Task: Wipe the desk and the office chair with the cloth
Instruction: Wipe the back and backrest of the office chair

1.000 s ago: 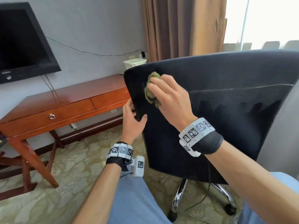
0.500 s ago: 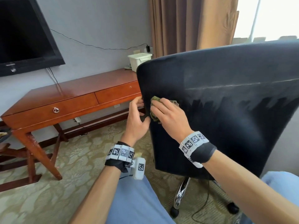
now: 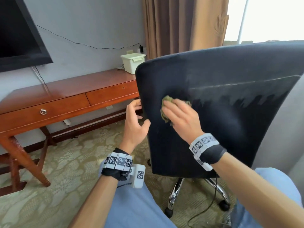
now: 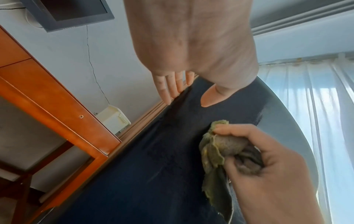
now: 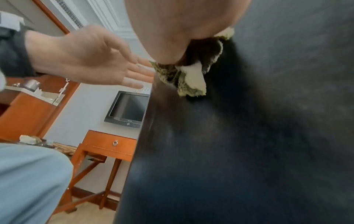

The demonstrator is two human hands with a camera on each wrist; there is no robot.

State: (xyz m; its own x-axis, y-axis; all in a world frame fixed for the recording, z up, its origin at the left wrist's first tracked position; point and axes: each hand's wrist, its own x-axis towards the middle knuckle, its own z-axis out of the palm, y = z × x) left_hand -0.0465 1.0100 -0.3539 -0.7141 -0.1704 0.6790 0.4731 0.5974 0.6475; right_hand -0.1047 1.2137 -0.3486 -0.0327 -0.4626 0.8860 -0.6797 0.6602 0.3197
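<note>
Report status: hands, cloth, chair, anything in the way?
Right hand grips green cloth, pressing it on chair back. Left hand open at the backrest's left edge, fingers straight. Desk beyond. Nothing blocking the backrest.

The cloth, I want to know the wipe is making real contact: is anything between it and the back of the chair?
Nothing visible. The right hand presses the bunched green cloth straight onto the dark chair back. The left hand is at the chair's left edge, beside the cloth, not under it.

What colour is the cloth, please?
Olive green cloth, clearest in the left wrist view.
</note>
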